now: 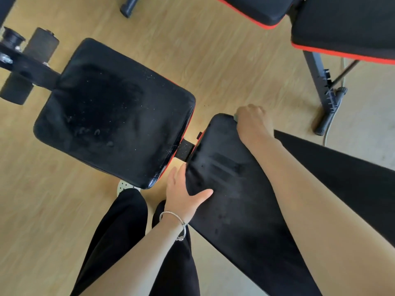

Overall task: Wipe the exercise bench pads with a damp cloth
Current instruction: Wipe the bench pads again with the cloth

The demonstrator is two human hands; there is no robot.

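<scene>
At back pad far corner, cloth under right hand

Counts: 2 benches in view. Near bench has 2 black pads: seat pad and back pad. Far bench at top right also shows 2 pads, red-edged. 2 foam rollers at the near bench's end. 2 hands: left hand, right hand. 1 bracelet on the left wrist. 1 cloth, mostly hidden under the right hand.
</scene>
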